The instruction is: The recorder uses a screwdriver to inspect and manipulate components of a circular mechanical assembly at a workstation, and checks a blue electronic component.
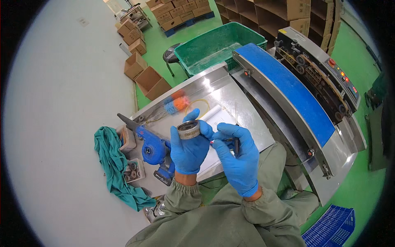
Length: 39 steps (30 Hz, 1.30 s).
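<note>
My left hand (pixel 189 154), in a blue glove, is closed round a thick metal ring (pixel 189 132) with a dark hollow and marks along its outer wall. The ring's opening faces up, between thumb and fingers. Close on its right, my right hand (pixel 240 162), gloved the same way, pinches a small dark tool (pixel 236 145). A reddish bit shows at its fingertips, near the left fingers; I cannot tell whether it belongs to the tool. Beneath both hands lie white paper sheets (pixel 214 117) on the metal table (pixel 222 92).
Left of my hands lies a blue cordless blower (pixel 154 150), with a teal cloth (pixel 109 154) and a small bin of metal rings (pixel 133 171) beyond it. A blue-belted conveyor machine (pixel 288 90) stands at right. Behind are a green tub (pixel 220 49) and cardboard boxes (pixel 152 82).
</note>
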Each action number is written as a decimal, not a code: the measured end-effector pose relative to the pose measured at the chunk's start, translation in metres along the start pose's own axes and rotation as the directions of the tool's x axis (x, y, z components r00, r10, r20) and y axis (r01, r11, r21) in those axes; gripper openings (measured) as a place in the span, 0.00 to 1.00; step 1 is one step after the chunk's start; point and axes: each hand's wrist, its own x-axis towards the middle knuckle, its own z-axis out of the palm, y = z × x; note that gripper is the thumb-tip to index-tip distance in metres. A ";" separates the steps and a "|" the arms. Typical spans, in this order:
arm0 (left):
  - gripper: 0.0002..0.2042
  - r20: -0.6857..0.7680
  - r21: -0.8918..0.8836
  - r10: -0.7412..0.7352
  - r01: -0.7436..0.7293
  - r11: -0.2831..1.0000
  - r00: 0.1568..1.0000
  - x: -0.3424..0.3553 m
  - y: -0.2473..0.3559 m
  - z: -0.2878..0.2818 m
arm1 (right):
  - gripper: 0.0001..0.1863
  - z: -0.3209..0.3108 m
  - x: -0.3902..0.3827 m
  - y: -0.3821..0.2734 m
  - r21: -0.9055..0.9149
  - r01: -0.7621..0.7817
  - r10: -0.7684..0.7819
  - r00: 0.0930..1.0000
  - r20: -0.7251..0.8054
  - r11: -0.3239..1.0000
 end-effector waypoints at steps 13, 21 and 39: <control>0.33 -0.109 -0.184 -0.111 0.090 0.979 0.988 -0.009 -0.001 -0.003 | 0.26 -0.002 0.035 0.007 -0.664 0.669 -0.578 0.702 0.417 0.334; 0.32 -0.159 0.037 -0.091 0.098 0.994 0.983 -0.001 0.000 0.018 | 0.21 0.006 0.036 -0.015 -0.670 0.698 -0.524 0.681 0.511 0.254; 0.31 -0.424 -0.133 -0.156 0.109 0.985 0.892 -0.001 0.001 0.016 | 0.18 -0.032 0.027 -0.020 0.036 0.315 -0.314 0.917 0.246 0.948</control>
